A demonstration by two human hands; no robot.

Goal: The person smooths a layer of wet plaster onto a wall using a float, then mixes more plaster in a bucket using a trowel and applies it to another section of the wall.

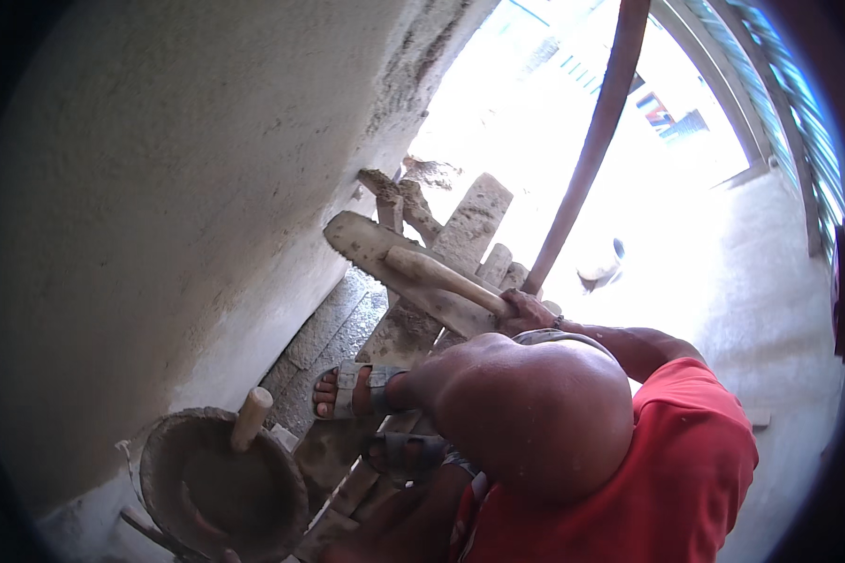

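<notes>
Neither of my hands is in view. A person in a red shirt [620, 507], seen from above with the head [545, 413] bent forward, crouches in front of me. That person's hand [524, 312] is wrapped round the handle of a long, mortar-stained wooden float [366, 246], which has a jagged edge and points toward the wall. At the lower left stands a round dark pan [296, 474] with grey-brown wet mix inside. A thick pale wooden handle [252, 418] sticks up at its rim; the tool it belongs to is hidden.
A rough plastered wall [178, 188] fills the left. Rough planks [479, 220] lie under the person's sandalled feet [352, 389]. A slanting brown wooden pole [591, 155] stands beyond the float. Behind it is a bright opening, with a pale wall [760, 281] at the right.
</notes>
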